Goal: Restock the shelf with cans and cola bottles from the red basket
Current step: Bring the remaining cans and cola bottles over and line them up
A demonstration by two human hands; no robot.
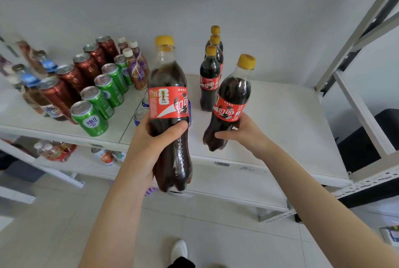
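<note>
Over the front edge of the white metal shelf (280, 116), the left hand (149, 140) grips the lower body of a dark plastic cola bottle with yellow cap and red label (168, 103). Its fingers (174, 126) are wrapped round it just under the label, and it holds the bottle upright in the air before the shelf board. The right hand (244, 131) clasps a second cola bottle (232, 95) of the same kind by its lower half, thumb and fingers closed round it. This one leans to the right with its base low over the front of the board; whether it touches cannot be told. Just behind it a row of three standing cola bottles (209, 79) runs back toward the wall. Further left stand green drink cans (101, 99) and red-brown cans (82, 69), with blue cans (140, 114) partly hidden behind the left-hand bottle. The red basket is not in view. The step in hand looks to be setting the right bottle down as next in the row. To do it well, bring it upright first and line it up ahead of the front bottle, close without knocking it. Then lower it until the base sits flat, and only then loosen the fingers. The other bottle should wait clear of the cans beside it.
</note>
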